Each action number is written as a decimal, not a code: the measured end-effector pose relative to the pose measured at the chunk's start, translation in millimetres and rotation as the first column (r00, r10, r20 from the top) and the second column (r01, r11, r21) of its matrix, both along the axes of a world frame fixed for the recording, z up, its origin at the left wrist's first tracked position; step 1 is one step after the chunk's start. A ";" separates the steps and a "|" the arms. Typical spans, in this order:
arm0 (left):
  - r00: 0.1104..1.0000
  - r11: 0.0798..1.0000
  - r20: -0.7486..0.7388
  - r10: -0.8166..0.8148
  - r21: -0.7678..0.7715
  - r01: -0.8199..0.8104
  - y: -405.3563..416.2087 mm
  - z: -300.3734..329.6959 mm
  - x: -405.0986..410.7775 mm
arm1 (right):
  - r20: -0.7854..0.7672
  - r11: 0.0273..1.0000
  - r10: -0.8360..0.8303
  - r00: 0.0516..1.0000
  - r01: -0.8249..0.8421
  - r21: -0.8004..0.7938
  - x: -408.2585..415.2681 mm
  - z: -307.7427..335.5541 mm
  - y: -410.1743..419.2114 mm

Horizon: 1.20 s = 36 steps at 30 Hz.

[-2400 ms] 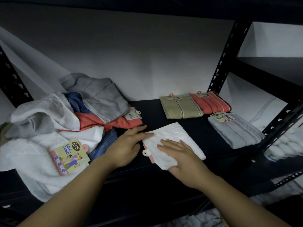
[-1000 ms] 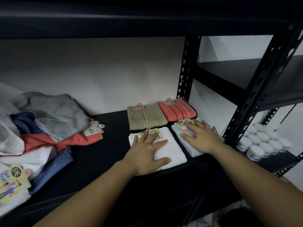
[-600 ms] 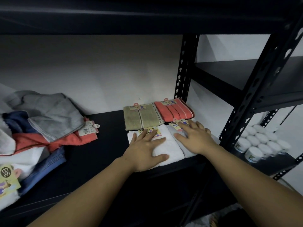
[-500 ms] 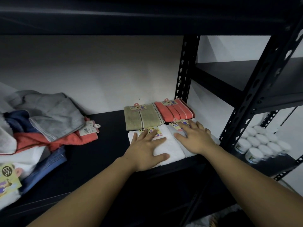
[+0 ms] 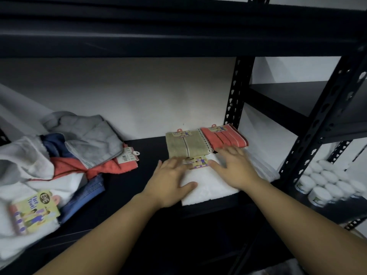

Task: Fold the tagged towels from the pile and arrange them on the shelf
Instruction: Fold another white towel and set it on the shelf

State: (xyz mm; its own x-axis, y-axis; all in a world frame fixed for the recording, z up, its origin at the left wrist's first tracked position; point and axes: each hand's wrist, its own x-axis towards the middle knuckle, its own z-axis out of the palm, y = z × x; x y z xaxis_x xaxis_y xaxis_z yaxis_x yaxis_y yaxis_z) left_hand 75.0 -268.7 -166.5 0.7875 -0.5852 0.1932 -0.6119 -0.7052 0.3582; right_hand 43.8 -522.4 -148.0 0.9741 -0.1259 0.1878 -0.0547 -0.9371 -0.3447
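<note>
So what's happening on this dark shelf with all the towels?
A person is arranging folded towels. Both hands, left hand and right hand, lie flat on a folded white towel with a paper tag near the black metal shelf front. Behind it sit a folded olive towel and a folded coral towel; a pale grey folded towel lies beside the white one. An unfolded pile of mixed towels waits on the left.

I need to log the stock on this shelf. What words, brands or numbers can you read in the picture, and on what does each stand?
"ENE" on the card tag of the white towel in the pile.
"Face Towel" on that same tag.
Barcode tag on the coral towel in the pile: print too small to read.
Tags on the folded white towel, beige towel and folded coral towel: too blurred to read.
White jars: labels unreadable.
</note>
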 end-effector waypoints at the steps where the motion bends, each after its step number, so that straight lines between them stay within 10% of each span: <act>1: 0.999 0.999 0.008 0.034 0.016 -0.035 16.6 0.5 0.0 | 0.008 0.999 0.040 0.999 -0.040 0.025 1.2 0.3 18.4; 11: 0.865 0.906 0.347 0.362 0.089 -0.414 184.7 0.1 -32.6 | -0.169 0.979 0.086 0.982 -0.115 -0.171 22.8 -32.8 147.4; 20: 0.546 0.573 0.359 0.757 0.037 -0.819 269.4 14.5 -58.0 | -0.151 0.974 0.061 0.987 -0.092 -0.205 20.0 -32.6 147.9; 36: 0.700 0.701 0.039 0.713 -0.040 -0.712 281.8 38.7 -73.5 | -0.143 0.973 0.070 0.987 -0.099 -0.209 18.1 -33.5 144.4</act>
State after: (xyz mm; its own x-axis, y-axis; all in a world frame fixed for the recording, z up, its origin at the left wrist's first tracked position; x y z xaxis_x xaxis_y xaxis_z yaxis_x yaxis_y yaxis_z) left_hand 1.5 13.1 -127.8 0.9573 0.1508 0.2468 0.0534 -0.9308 0.3616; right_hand 61.9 -378.0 -181.5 0.9976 -0.0130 0.0683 -0.0040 -0.9915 -0.1299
